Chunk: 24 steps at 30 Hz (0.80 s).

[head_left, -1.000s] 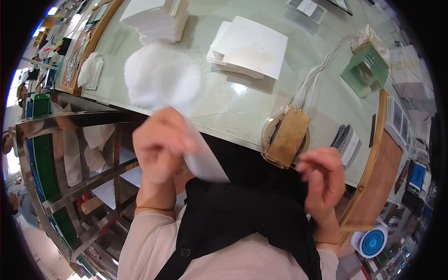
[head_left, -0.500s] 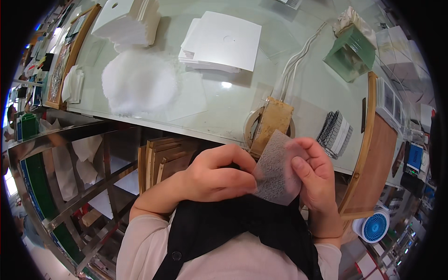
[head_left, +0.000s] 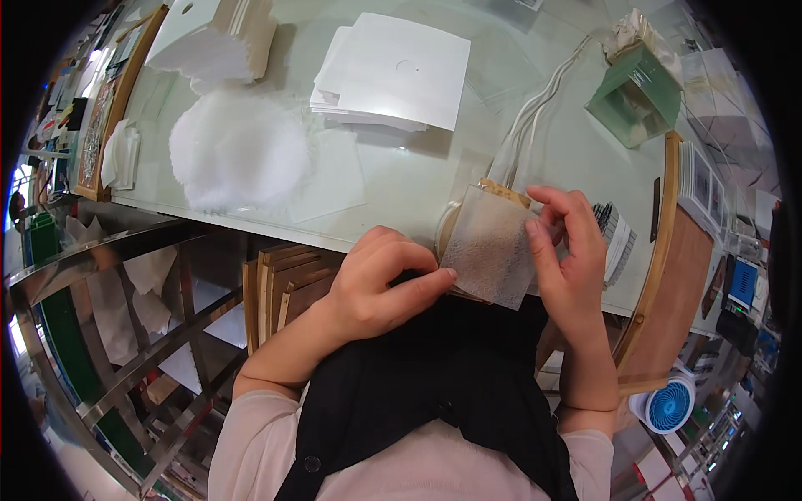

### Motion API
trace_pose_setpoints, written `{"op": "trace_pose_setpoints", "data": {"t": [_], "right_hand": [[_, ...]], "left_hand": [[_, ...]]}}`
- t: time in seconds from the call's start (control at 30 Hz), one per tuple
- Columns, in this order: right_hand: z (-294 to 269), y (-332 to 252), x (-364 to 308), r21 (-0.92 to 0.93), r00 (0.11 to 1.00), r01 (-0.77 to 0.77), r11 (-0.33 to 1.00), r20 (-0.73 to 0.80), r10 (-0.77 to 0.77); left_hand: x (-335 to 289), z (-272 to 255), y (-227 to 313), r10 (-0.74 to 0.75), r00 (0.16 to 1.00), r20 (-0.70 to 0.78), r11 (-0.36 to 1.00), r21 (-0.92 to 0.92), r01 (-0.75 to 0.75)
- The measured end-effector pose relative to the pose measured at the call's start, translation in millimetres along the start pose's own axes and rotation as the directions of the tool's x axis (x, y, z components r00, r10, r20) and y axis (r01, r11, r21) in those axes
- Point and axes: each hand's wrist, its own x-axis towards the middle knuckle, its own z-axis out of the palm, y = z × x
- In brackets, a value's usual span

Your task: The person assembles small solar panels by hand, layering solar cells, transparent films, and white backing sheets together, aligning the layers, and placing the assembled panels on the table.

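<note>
A thin translucent sheet (head_left: 490, 250) with a grainy grey surface lies or hovers just over a yellowish block (head_left: 504, 191) at the table's front edge. I cannot tell whether it touches the block. My left hand (head_left: 380, 280) has thumb and finger closed at the sheet's lower left edge. My right hand (head_left: 572, 259) grips the right edge by the thumb, its index finger raised and bent. The round rim (head_left: 448, 232) around the block is mostly covered. White cables (head_left: 525, 125) run back from the block.
White sheets (head_left: 401, 67) are stacked at the back, a fluffy white pile (head_left: 238, 150) left of them. A green glass-like box (head_left: 637, 98) stands back right. Beside my right hand sits a dark-gridded stack (head_left: 616, 242). A metal rack (head_left: 125, 250) and wooden boards (head_left: 288, 280) are lower left.
The sheet has turned flatter and moved up over the block, hiding most of it. My left hand has shifted to its lower left edge. My right index finger has lifted.
</note>
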Motion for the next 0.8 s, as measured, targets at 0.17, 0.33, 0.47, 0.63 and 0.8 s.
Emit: {"op": "trace_pose_setpoints", "data": {"t": [0.17, 0.33, 0.47, 0.63, 0.8], "right_hand": [[1, 7, -1, -0.014, 1.000, -0.013, 1.000, 0.016, 0.013], [1, 8, 0, -0.033, 1.000, 0.002, 0.999, 0.026, -0.002], [1, 8, -1, -0.064, 1.000, 0.003, 0.998, 0.023, -0.002], [4, 11, -3, -0.116, 0.999, 0.033, 0.993, -0.027, -0.036], [7, 11, -2, -0.086, 0.998, 0.044, 0.995, -0.047, -0.048]], "left_hand": [[0, 2, -3, -0.024, 1.000, 0.015, 0.999, -0.036, 0.024], [0, 3, -3, -0.036, 0.999, 0.005, 0.999, -0.032, 0.036], [4, 1, -5, -0.037, 0.999, 0.006, 0.999, -0.034, 0.037], [-2, -1, 2, -0.256, 0.961, 0.106, 0.950, -0.154, 0.270], [1, -5, 12, -0.406, 0.901, 0.155, 0.875, -0.218, 0.432]]}}
